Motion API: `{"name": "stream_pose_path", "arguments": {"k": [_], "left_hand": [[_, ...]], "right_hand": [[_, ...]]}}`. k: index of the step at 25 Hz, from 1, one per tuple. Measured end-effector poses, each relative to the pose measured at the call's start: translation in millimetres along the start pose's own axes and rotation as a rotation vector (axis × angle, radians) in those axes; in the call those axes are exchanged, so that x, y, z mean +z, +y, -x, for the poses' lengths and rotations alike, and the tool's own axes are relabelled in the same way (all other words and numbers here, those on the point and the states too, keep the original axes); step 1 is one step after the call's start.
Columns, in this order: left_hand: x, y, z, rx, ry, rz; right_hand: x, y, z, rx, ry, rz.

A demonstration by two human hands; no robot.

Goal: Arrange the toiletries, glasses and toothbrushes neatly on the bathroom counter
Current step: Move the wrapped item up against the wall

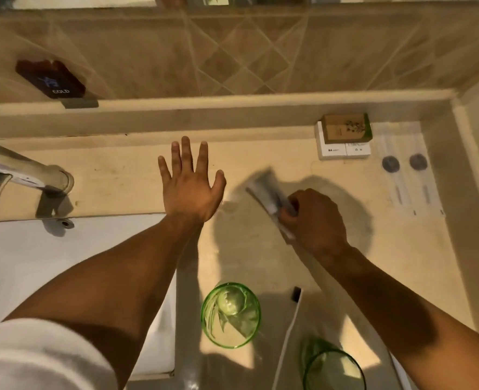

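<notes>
Right hand [314, 218] closed around blurred tube [269, 194] above bench [120, 181]. Left hand [190, 187] flat, fingers spread, empty. Green glass [230, 315] near.

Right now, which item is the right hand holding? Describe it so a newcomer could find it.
Start at the beige counter right of the sink. Past the green glasses, the right hand has its grip on a blurred, flat silvery tube, unlike the boxes stacked at the back corner.
</notes>
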State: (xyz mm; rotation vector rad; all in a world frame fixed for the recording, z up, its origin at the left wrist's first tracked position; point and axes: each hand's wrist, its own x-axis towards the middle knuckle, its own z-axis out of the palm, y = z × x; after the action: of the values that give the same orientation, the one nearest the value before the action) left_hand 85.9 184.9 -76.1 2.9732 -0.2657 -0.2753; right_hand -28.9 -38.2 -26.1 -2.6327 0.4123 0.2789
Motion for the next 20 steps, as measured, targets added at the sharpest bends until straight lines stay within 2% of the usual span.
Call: {"name": "stream_pose_path", "arguments": {"k": [3,5,20], "left_hand": [[4,0,-1,-0.007,0.018,-0.008],[6,-1,-2,0.0,0.03,-0.009],[6,-4,-1,0.018,0.079,0.003]], "right_hand": [[-8,0,-35,0.194,0.248,-0.125],[-7,-7,-53,0.269,0.312,-0.194],[-1,-11,-78,0.301,0.419,-0.144]]}}
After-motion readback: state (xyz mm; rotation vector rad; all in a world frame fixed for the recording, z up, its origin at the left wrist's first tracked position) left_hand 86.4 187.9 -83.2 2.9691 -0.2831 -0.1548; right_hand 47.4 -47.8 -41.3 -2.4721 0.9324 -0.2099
